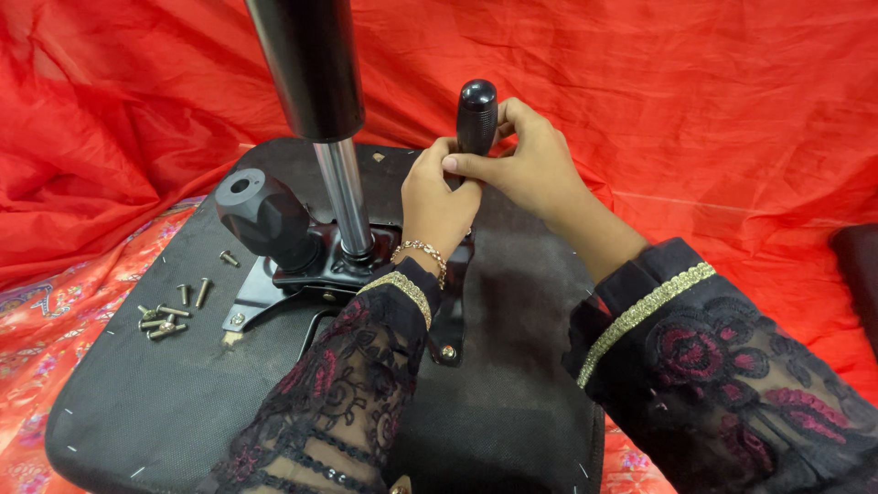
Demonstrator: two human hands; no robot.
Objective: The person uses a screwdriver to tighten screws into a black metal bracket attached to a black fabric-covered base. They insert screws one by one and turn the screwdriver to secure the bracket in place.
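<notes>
An upturned black chair seat (pixel 183 393) lies in front of me with a black metal mechanism plate (pixel 302 265) on its underside. A chrome gas cylinder (pixel 347 192) with a black sleeve rises from the plate. My left hand (pixel 434 206) and my right hand (pixel 526 165) both grip a tool with a black rounded handle (pixel 477 114), held upright over the plate's far side. The tool's tip is hidden behind my left hand. A large black knob (pixel 261 215) sticks out of the mechanism to the left.
Several loose bolts (pixel 169 316) lie on the seat's left part, and one more bolt (pixel 229 259) sits near the knob. Red cloth (pixel 686 110) covers the background. A patterned red fabric (pixel 46 320) lies at the left.
</notes>
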